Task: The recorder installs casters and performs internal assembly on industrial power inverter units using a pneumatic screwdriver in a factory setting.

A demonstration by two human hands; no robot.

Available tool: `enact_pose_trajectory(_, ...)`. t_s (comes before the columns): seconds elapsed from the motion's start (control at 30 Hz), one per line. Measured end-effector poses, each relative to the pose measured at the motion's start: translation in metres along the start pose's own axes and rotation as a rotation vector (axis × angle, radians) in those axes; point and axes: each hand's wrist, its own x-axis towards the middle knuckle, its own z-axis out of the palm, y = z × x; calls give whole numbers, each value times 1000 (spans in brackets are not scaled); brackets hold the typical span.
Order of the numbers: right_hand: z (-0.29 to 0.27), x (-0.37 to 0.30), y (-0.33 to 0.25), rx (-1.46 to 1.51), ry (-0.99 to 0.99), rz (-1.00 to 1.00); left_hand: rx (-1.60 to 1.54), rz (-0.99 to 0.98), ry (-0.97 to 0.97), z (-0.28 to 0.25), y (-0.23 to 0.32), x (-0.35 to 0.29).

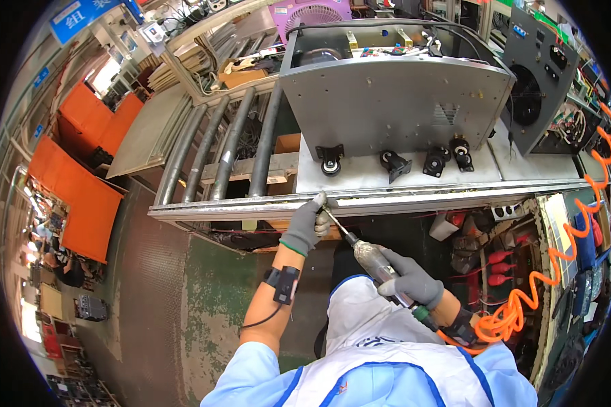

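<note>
My right hand (414, 279), in a grey glove, is wrapped round the body of a pneumatic screwdriver (370, 258). The tool points up and to the left, away from me, and its thin bit (334, 222) reaches the fingers of my left hand (307, 225). That hand is gloved too, its fingers pinched at the bit's tip by the bench's front edge; whatever they hold there is too small to make out. Beyond, on the bench, stands a large grey metal cabinet (387, 102). Several black casters, among them a left one (330, 161) and a loose-looking tilted one (394, 165), sit along its front.
An orange coiled air hose (553, 254) hangs at my right and runs to the screwdriver. Metal rollers (227, 152) continue the bench leftward. Another dark panelled unit (543, 88) stands at right. Red-handled items (500, 268) lie on a shelf below. A purple fan (312, 15) is behind.
</note>
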Motion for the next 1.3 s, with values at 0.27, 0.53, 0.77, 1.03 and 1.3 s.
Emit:
enact_pose_trajectory(0.27, 10, 23, 5, 3, 232, -264, -451, 189, 261, 5, -8, 19)
enact_pose_trajectory(0.53, 1, 81, -9, 47, 449, -192, -419, 216, 279, 0, -1, 10)
enact_pose_trajectory(0.77, 14, 106, 11, 2, 593, -338, -390, 266, 251, -23, -3, 0)
enact_pose_trajectory(1.03, 36, 131, 28, -63, 626, -375, -384, 238, 296, -24, -4, 3)
enact_pose_trajectory(1.3, 28, 114, 12, -2, 567, -336, -359, 243, 307, -28, 1, 9)
